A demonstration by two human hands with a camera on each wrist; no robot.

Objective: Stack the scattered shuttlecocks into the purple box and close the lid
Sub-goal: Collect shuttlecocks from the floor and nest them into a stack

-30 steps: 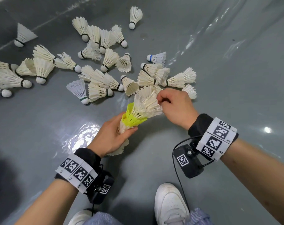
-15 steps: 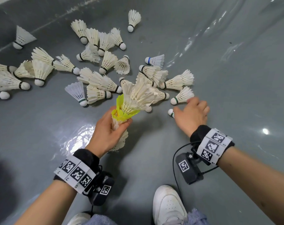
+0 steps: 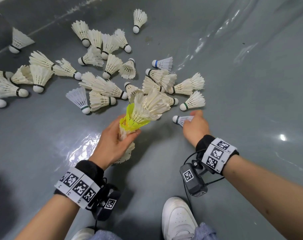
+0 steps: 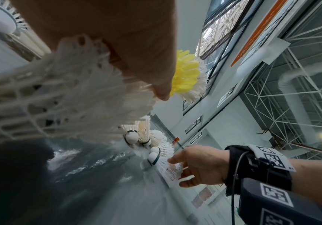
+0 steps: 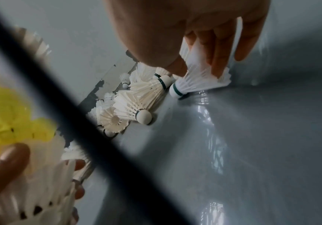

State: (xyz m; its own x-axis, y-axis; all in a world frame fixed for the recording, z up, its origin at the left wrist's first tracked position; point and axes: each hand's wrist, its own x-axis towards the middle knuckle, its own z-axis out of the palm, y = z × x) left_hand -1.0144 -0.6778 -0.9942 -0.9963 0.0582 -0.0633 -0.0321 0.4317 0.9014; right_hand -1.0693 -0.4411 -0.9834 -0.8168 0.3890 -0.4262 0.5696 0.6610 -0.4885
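Our left hand (image 3: 115, 144) clamps the nested stack (image 3: 147, 110); our right hand (image 3: 195, 126), at four o'clock of the pile, pinches a loose shuttlecock (image 3: 181, 119). Crushed feathers could jam nesting; the purple box is unseen.

My left hand (image 3: 115, 144) is curled in a grip, raised toward one o'clock. My right hand (image 3: 195, 126) reaches low toward eleven o'clock, fingers (image 5: 218, 45) pinching downward, wrist banded.

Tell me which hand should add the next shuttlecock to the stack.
Right. The right hand already grips a loose shuttlecock on the floor, while the left hand is busy holding the nested stack.
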